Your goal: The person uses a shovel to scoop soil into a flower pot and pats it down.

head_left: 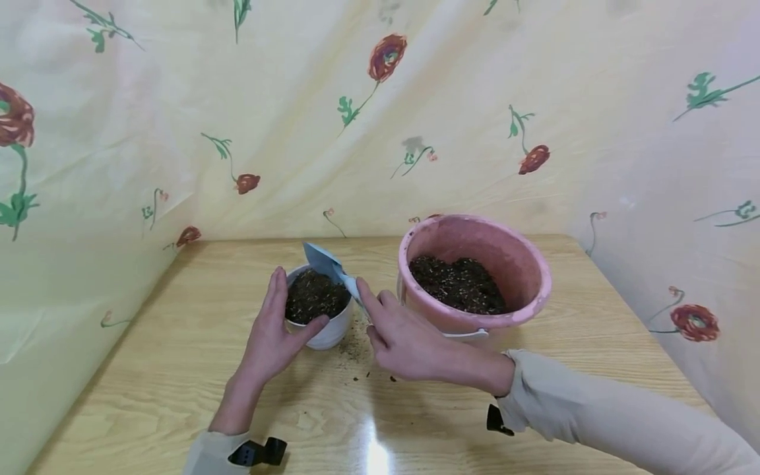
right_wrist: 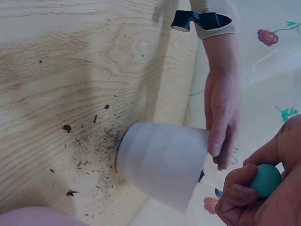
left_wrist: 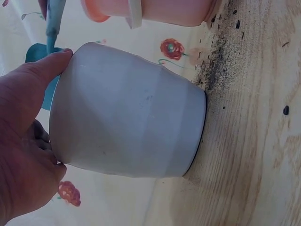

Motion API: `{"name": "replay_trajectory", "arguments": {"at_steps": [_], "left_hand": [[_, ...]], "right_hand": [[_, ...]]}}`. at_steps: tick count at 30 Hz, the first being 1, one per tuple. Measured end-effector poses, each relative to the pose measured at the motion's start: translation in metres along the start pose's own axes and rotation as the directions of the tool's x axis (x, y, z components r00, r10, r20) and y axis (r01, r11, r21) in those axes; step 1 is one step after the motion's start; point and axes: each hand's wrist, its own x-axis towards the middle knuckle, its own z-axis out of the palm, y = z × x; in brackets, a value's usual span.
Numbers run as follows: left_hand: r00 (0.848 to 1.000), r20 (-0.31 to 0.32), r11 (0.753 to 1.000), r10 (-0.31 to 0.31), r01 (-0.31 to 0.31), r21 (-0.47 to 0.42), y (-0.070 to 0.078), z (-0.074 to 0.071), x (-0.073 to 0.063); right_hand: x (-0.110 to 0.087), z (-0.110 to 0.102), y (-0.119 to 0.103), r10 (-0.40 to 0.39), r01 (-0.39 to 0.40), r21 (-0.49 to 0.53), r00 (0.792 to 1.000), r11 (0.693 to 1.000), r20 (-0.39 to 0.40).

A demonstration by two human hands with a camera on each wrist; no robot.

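A white flower pot (head_left: 325, 335), full of dark soil (head_left: 315, 295), stands upright on the table. My left hand (head_left: 278, 336) holds it at the rim, thumb along the near edge and fingers at the left side; the left wrist view shows this hand (left_wrist: 28, 127) against the pot's upper edge. In my right hand (head_left: 410, 336) is the handle of a blue-green garden trowel (head_left: 322, 260). Its blade lies over the pot's far rim, tilted, with its tip pointing up and left. The rounded handle end (right_wrist: 266, 181) sticks out of the fist in the right wrist view.
A pink bucket (head_left: 543, 297) with soil inside and a white handle (head_left: 469, 334) stands right of the pot. Spilled soil crumbs (head_left: 354, 343) dot the wooden table (head_left: 178, 356) between them. Flowered cloth (head_left: 297, 119) hangs behind and at both sides.
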Motion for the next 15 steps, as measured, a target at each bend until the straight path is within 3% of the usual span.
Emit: {"name": "replay_trajectory", "arguments": {"at_steps": [8, 15], "left_hand": [[0.997, -0.037, 0.998, 0.068, -0.068, 0.013, 0.007, -0.001, 0.003], [0.998, -0.002, 0.998, 0.060, -0.060, -0.012, 0.018, 0.001, 0.008]], "right_hand": [[-0.006, -0.018, -0.003, -0.025, 0.025, -0.009, 0.996, 1.000, -0.081], [-0.013, -0.039, 0.001, -0.025, 0.046, 0.111, 0.983, 0.993, -0.183]]}}
